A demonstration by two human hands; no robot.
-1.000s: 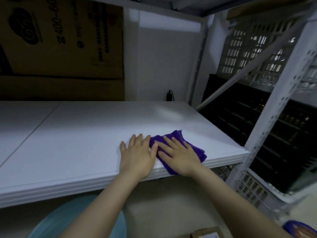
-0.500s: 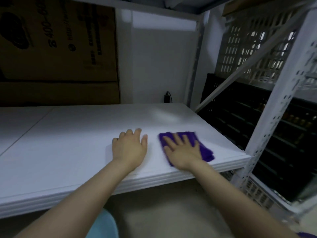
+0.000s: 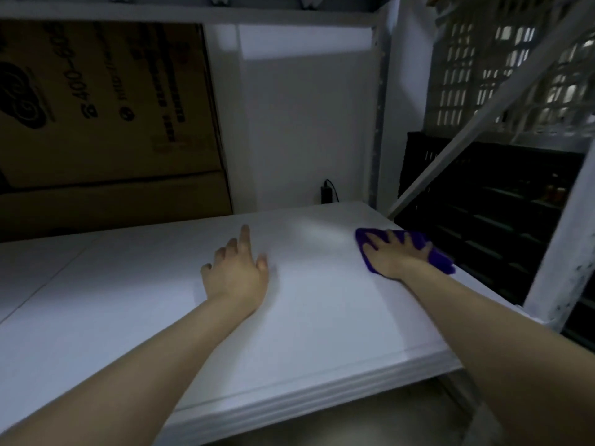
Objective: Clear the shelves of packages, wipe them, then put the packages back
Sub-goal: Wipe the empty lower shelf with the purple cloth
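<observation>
A white shelf board [image 3: 135, 294] fills the middle of the view, with no packages on it. My right hand [image 3: 394, 254] presses flat on a purple cloth [image 3: 441, 260] near the shelf's right edge, fingers spread over it. My left hand [image 3: 236, 273] rests palm down on the bare board near its middle, fingers apart, holding nothing. A gap of bare shelf lies between the two hands.
A large brown cardboard box [image 3: 103, 117] stands behind the shelf at the left. A white rack post [image 3: 566, 239] and diagonal brace [image 3: 483, 123] rise at the right, with a white slotted crate [image 3: 515, 75] above a black crate [image 3: 483, 204]. A black plug [image 3: 325, 191] sits at the back wall.
My right hand has slid the purple cloth away from the front edge toward the back right of the shelf. The left hand moved deeper onto the board and the hands spread apart.
</observation>
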